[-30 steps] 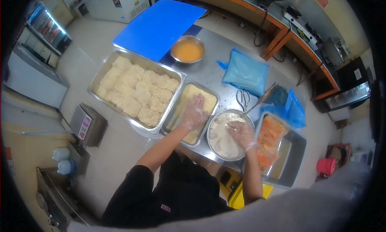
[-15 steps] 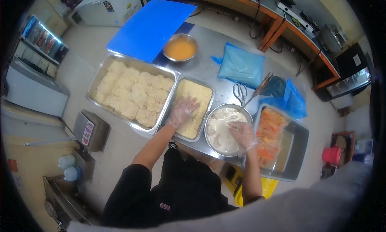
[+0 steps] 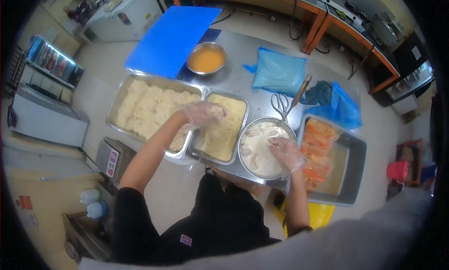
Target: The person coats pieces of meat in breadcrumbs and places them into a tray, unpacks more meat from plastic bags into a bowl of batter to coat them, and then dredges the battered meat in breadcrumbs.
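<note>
My left hand (image 3: 206, 114), in a clear plastic glove, is raised over the left side of a steel pan of pale breadcrumbs (image 3: 225, 139). Its fingers are curled round a clump of crumbs, and a blurred trail of crumbs shows below. My right hand (image 3: 287, 154), gloved too, reaches into a round steel bowl of white batter (image 3: 256, 163) with pale meat pieces partly under the surface. The right fingers are bent together at the batter; what they grip is hidden. Left of the crumbs, a large steel pan (image 3: 110, 116) holds several crumb-coated pieces (image 3: 149, 104).
A grey tub (image 3: 356, 176) with bagged orange-red food (image 3: 318, 146) stands right of the bowl. Tongs (image 3: 285, 106) lean at the bowl's back rim. Behind are a bowl of orange liquid (image 3: 206, 59), a blue board (image 3: 173, 38) and a blue plastic bag (image 3: 278, 71).
My left hand has risen from lying spread on the breadcrumbs and moved up and left, its fingers now closed on crumbs. The right hand stays at the batter, nearly unmoved. The view has shifted slightly.
</note>
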Motion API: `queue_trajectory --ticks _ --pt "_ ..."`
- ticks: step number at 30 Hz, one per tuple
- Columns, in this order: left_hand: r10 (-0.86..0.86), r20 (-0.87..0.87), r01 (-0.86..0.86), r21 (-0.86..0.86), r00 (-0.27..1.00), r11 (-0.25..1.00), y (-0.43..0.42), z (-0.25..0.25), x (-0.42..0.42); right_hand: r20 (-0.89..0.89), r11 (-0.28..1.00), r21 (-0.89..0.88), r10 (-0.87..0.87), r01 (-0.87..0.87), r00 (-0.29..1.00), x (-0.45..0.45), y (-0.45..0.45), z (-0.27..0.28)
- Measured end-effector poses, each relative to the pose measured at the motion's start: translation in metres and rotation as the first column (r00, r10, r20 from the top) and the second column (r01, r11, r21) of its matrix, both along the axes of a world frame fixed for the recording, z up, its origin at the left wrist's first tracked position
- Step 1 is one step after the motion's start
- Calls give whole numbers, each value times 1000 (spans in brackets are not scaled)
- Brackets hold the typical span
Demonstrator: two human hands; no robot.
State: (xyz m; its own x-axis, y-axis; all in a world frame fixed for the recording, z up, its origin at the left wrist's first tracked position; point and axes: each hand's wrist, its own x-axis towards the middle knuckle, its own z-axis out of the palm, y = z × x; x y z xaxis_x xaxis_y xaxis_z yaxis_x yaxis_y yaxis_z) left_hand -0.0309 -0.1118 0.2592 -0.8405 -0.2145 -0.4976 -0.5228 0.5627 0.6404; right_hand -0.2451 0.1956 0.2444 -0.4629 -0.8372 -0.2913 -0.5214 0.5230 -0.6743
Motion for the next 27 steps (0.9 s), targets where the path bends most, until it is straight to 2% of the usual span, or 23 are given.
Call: queue_trajectory --ticks 1,4,7,10,11,13,16,19,22,25,26,27 --pt "-18 56 16 30 998 999 -5 3 -5 5 1000 -8 3 -3 1000 -1 0 0" --pt "62 45 -55 -146 997 988 -10 -17 -32 18 999 -35 5 -4 1000 -4 1 -10" --pt "-36 -205 -34 -328 978 944 -11 -101 -58 35 999 -35 -3 4 999 -5 4 -12" --pt "-109 -176 -8 -560 978 828 7 -153 -69 0 999 -23 -25 25 1000 -1 -1 4" --pt "-129 -140 31 -549 982 835 6 -156 -71 -17 999 -17 -35 35 999 1 -1 12" --pt "-173 -62 115 -525 983 843 -5 -157 -78 -1 998 -6 -54 54 999 -1 -1 22" --pt "-115 -157 56 -343 981 938 -24 -154 -64 -13 998 -1 -58 58 998 -7 0 18" --pt "-155 -44 127 -378 987 917 -20 -124 -45 1 999 18 -43 43 999 -7 -4 19" --pt "-164 275 240 -274 947 931 23 -47 -29 -1 999 43 -23 23 1000 -7 -9 17" --pt "-89 404 241 -342 911 908 50 -63 -16 2 1000 16 -6 6 1000 -8 -13 9" --pt "15 166 71 -500 986 863 69 -79 -6 7 1000 1 -4 4 1000 -8 -14 5" --pt "86 -94 -126 -604 992 787 92 -101 5 11 1000 5 2 -2 1000 -9 -16 0"
